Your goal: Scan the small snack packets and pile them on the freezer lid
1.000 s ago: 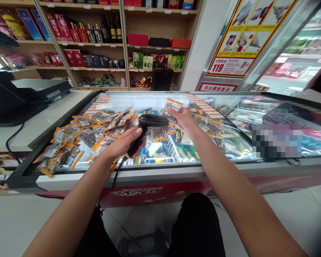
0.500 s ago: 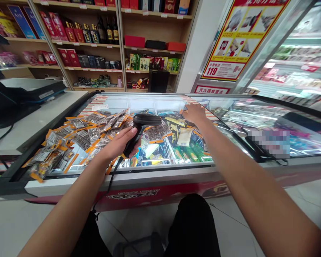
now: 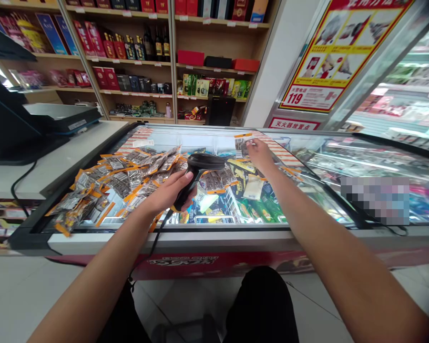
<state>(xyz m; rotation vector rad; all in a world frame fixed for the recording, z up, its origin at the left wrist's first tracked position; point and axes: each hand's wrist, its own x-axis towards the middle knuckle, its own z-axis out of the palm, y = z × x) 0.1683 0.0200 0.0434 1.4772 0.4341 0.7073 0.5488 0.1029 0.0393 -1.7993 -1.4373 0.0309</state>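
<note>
My left hand (image 3: 169, 190) is closed round the handle of a black barcode scanner (image 3: 200, 167), held over the glass lid of a chest freezer (image 3: 214, 232). Its cable hangs down from the handle. Left of the scanner lies a heap of orange-edged snack packets (image 3: 110, 183) on the glass. My right hand (image 3: 259, 155) reaches farther back on the lid, fingers pinched on one orange-edged packet (image 3: 242, 143) that lies apart from the heap.
A white counter (image 3: 53, 164) with a black till screen stands at the left. Wooden shelves (image 3: 171, 62) of boxes and bottles line the back wall. A second glass freezer lid (image 3: 361, 162) extends right, under a red and yellow poster (image 3: 329, 52).
My right hand held a packet near the scanner, then moved right and back over the glass, and now grips a packet farther back. The left hand and scanner have barely moved.
</note>
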